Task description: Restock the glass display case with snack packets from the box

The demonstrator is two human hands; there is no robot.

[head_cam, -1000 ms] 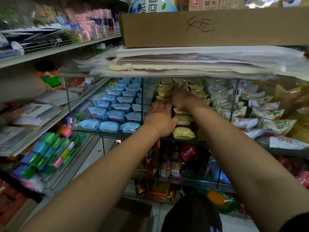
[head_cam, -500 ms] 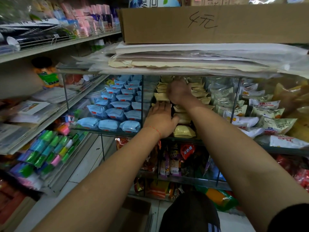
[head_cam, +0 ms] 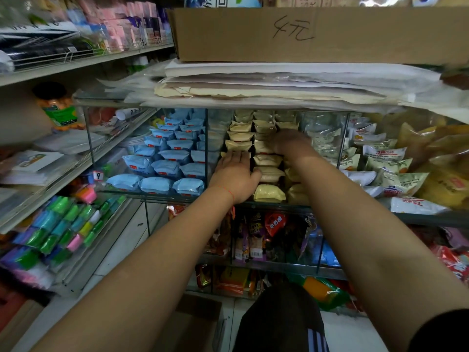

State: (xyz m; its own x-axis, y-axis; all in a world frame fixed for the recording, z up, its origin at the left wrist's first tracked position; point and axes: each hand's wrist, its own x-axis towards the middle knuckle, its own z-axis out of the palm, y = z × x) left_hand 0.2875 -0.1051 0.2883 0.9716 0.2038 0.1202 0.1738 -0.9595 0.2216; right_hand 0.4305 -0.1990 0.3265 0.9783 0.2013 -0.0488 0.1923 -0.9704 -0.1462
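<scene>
Both my arms reach into the middle compartment of the glass display case [head_cam: 206,138], at about twelve o'clock in the view. This compartment holds yellow snack packets [head_cam: 269,193] laid flat in columns that run from the front edge to the back. Each packet's long axis lies left to right, with its crimped ends pointing toward three and nine o'clock.

My left hand [head_cam: 234,175] lies palm down on the left column, fingers straight and together, pointing toward twelve o'clock and pressing on the packets beneath. My right hand [head_cam: 289,143] is deeper in, at one o'clock from the left, over the right column; it is blurred, and I cannot tell whether it grasps a packet or lies released.

The compartment toward nine o'clock holds blue packets [head_cam: 166,168] in similar rows. The compartment toward three o'clock holds white and green packets [head_cam: 385,165], tilted and overlapping. The shelf below holds upright mixed packets [head_cam: 253,240].

On the case top lies a stack of flat sheets [head_cam: 279,82], with a brown cardboard box [head_cam: 330,34] on it. Another cardboard box [head_cam: 198,323] sits on the floor at six o'clock.
</scene>
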